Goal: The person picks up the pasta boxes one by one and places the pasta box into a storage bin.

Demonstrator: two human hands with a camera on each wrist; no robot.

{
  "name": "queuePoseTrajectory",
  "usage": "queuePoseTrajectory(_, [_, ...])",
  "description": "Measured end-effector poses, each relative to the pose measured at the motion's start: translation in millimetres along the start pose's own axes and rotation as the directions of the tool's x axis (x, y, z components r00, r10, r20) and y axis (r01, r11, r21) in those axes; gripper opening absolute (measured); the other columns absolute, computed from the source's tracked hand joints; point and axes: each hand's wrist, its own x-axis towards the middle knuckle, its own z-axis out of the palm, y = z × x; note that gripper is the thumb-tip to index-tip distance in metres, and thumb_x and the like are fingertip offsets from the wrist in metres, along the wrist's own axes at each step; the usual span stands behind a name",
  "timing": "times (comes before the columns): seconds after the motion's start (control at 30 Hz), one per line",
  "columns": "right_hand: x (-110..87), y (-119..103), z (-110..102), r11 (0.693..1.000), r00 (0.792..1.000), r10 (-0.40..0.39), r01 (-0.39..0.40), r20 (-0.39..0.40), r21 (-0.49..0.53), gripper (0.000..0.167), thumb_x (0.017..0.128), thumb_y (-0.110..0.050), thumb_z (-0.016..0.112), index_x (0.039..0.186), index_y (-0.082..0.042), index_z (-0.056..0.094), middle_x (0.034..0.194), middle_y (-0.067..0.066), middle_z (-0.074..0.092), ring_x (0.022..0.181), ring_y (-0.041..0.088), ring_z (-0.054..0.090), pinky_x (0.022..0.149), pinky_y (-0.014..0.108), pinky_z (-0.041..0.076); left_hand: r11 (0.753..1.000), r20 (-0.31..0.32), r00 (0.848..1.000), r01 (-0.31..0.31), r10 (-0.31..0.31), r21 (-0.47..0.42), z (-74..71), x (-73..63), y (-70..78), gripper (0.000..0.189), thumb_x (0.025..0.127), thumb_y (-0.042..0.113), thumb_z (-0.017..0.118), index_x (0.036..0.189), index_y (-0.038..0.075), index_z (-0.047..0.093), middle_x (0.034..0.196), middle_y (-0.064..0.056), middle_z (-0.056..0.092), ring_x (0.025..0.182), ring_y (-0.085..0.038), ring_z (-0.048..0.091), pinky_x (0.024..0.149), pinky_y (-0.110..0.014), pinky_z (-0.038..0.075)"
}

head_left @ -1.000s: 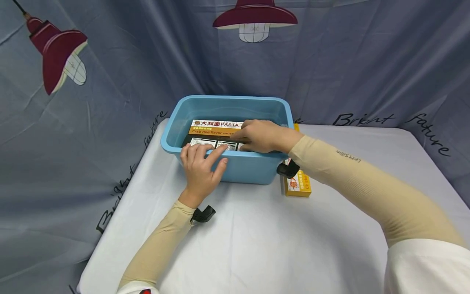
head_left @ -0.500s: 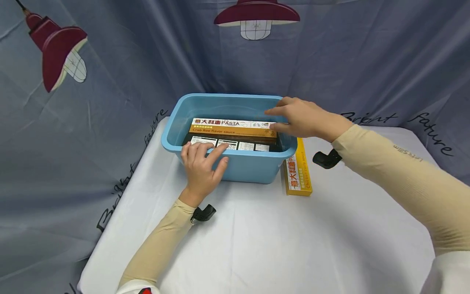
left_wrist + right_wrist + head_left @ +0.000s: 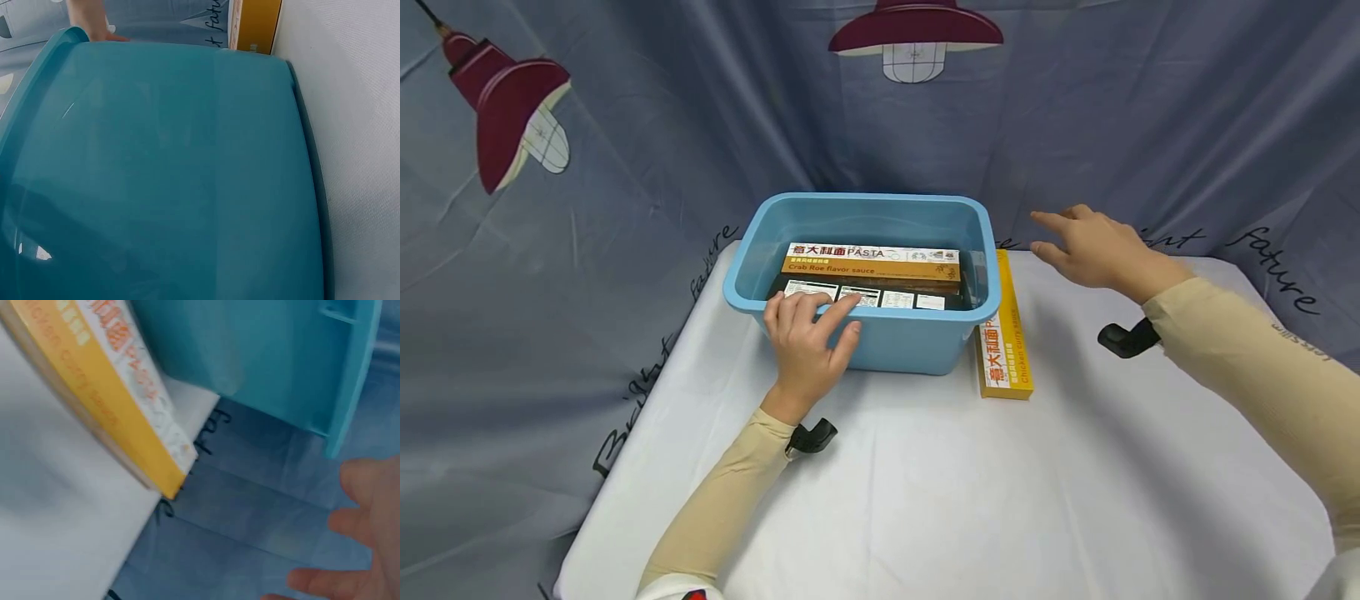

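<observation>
A light-blue plastic tub stands on the table. My left hand holds its front rim, with fingers over the edge and the thumb against the outside wall. In the tub lies a pasta box marked "Crab Roe flavor sauce", beside dark packaging with white label panels. My right hand is raised in the air right of the tub, fingers spread and holding nothing. Between that hand and the tub, a yellow "Chicken curry sauce" pasta box lies against the tub's right side; the right wrist view shows its printed face.
A white cloth covers the table. Behind and to the left hangs a grey-blue curtain printed with red lamps and script. Black wrist cameras are strapped on both forearms.
My right hand has lifted off the Crab Roe box inside the tub and moved right, out past the rim. The left hand stays at the front rim.
</observation>
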Motion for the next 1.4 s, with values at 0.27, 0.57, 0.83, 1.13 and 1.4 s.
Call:
queuePoseTrajectory(0.27, [4.3,-2,37,0.995,0.997,0.067,-0.07,0.038,0.067,0.067,0.106,-0.04,0.046,0.161,-0.007,0.026,0.151,0.04,0.034,0.133,0.059,0.041,0.098,0.074,0.044,1.0,0.004,1.0,0.0,0.0,0.008,-1.3,-0.6,-0.2,0.037,0.104,0.041,0.05,0.111,0.017,0.077,0.099,-0.012,0.063,0.099,-0.033,0.05,0.105,-0.063,0.027])
queuePoseTrajectory(0.57, [4.4,-14,82,0.98,0.985,0.163,-0.168,0.049,0.107,0.073,0.103,-0.043,0.049,0.161,-0.005,0.025,0.147,0.042,0.037,0.127,0.06,0.047,0.095,0.072,0.047,1.0,0.007,1.0,-0.001,0.001,0.007,-0.9,0.1,0.7,0.036,0.104,0.041,0.051,0.112,0.018,0.077,0.099,-0.013,0.064,0.099,-0.032,0.05,0.104,-0.062,0.028])
queuePoseTrajectory(0.83, [-2.8,-24,109,0.958,0.972,0.225,-0.233,0.068,0.165,0.079,0.102,-0.05,0.046,0.161,-0.004,0.022,0.146,0.043,0.036,0.122,0.06,0.05,0.094,0.072,0.046,1.0,0.005,1.0,-0.004,0.004,0.006,-0.1,-0.2,0.0,0.037,0.104,0.042,0.049,0.112,0.017,0.076,0.099,-0.013,0.063,0.099,-0.033,0.05,0.103,-0.063,0.028])
queuePoseTrajectory(1.13, [-12.3,-42,135,0.931,0.963,0.243,-0.265,0.116,0.251,0.087,0.1,-0.06,0.042,0.163,-0.007,0.016,0.145,0.042,0.036,0.119,0.058,0.051,0.093,0.071,0.045,1.0,-0.002,1.0,-0.008,0.008,-0.002,-0.4,-0.8,0.2,0.034,0.103,0.039,0.053,0.112,0.016,0.076,0.099,-0.013,0.063,0.099,-0.033,0.05,0.102,-0.065,0.028])
queuePoseTrajectory(1.4, [-16.2,-61,161,0.886,0.95,0.306,-0.31,0.067,0.344,0.081,0.099,-0.051,0.046,0.165,-0.018,0.014,0.142,0.041,0.037,0.117,0.058,0.049,0.095,0.074,0.041,1.0,0.01,1.0,0.0,0.0,-0.002,0.1,-1.1,-0.6,0.032,0.102,0.037,0.055,0.113,0.017,0.076,0.1,-0.013,0.063,0.1,-0.033,0.049,0.104,-0.065,0.026])
